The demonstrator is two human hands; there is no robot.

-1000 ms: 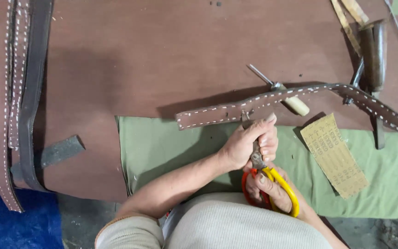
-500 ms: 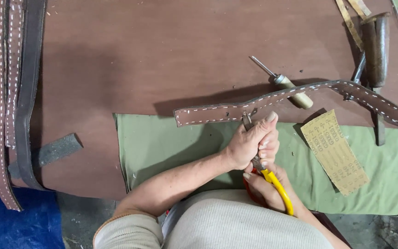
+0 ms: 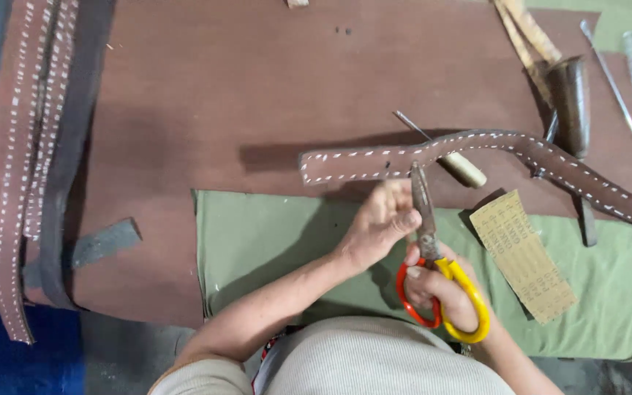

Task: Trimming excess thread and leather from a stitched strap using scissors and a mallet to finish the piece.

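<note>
Fingers of right hand [image 3: 444,289] grip scissors [image 3: 433,256]; left hand [image 3: 378,223] pinches strap [image 3: 418,157] edge.

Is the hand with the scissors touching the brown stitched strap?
Apart. The head view shows the right hand on the scissors handles, green cloth between it and the strap.

The tabletop [image 3: 206,95] lies open mid-left; stitched straps [image 3: 20,183] crowd its left edge, while an awl [image 3: 444,153], sandpaper [image 3: 524,256] and tools (partly hidden) [image 3: 572,102] block the right.

A leather workshop: stitched leather straps [image 3: 23,183], awl [image 3: 444,152], worn brown workbench [image 3: 221,95].
</note>
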